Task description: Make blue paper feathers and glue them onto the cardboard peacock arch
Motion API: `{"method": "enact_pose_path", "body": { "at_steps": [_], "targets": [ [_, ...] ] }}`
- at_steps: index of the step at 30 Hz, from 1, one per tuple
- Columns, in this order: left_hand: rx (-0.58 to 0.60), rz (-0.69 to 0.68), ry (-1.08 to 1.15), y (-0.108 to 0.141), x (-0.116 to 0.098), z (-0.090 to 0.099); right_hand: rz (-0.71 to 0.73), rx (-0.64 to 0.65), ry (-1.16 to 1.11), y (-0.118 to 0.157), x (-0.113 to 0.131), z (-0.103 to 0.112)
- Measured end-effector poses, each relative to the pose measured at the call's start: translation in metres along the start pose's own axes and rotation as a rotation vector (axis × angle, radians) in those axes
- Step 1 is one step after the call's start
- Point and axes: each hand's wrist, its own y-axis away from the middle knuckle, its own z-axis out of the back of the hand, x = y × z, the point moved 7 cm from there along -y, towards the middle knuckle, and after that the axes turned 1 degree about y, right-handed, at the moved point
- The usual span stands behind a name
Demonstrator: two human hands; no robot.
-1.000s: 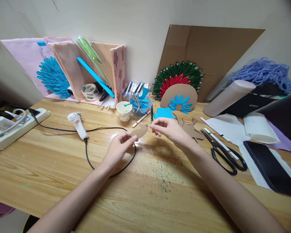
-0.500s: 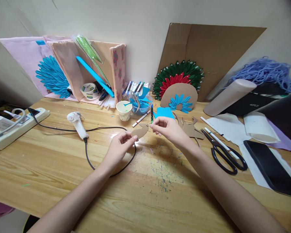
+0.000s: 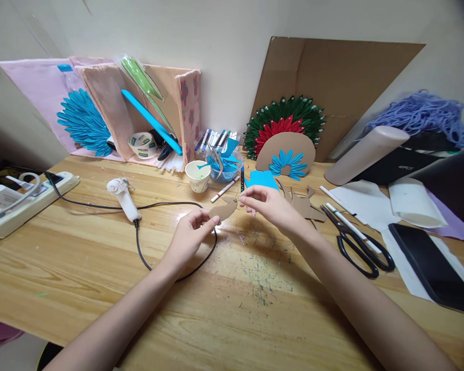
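Note:
Between the thumb and fingers of my left hand is a small brown cardboard cutout, held by its left end above the table. My right hand is closed in a pinch at the cutout's right tip; whatever sits between those fingertips is too small to make out. Just beyond my right hand lie a blue sheet and brown cardboard scraps. A red-tipped white marker rests behind the cutout. Left of my left hand stands a white glue gun with a black cord.
Black-handled scissors and a phone lie at right. A paper cup and a bowl of blue pieces stand behind my hands. A cardboard disc with blue petals leans at the back. A power strip lies left.
Hardly anything differs. My right hand's fingertips have shifted very slightly at the cutout's tip; my left hand keeps the cutout in the same place.

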Motion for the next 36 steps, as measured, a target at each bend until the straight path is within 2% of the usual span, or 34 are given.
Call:
{"method": "enact_pose_path", "body": {
  "at_steps": [16,36],
  "targets": [
    [0.005,-0.014,-0.027,0.0012,-0.001,-0.0019,0.093,0.035,0.03,-0.0005,-0.0004,-0.0027],
    [0.018,-0.027,-0.06,0.0017,-0.0014,-0.0031,0.087,0.036,0.03,-0.0001,0.0004,-0.0013]
  ]
}}
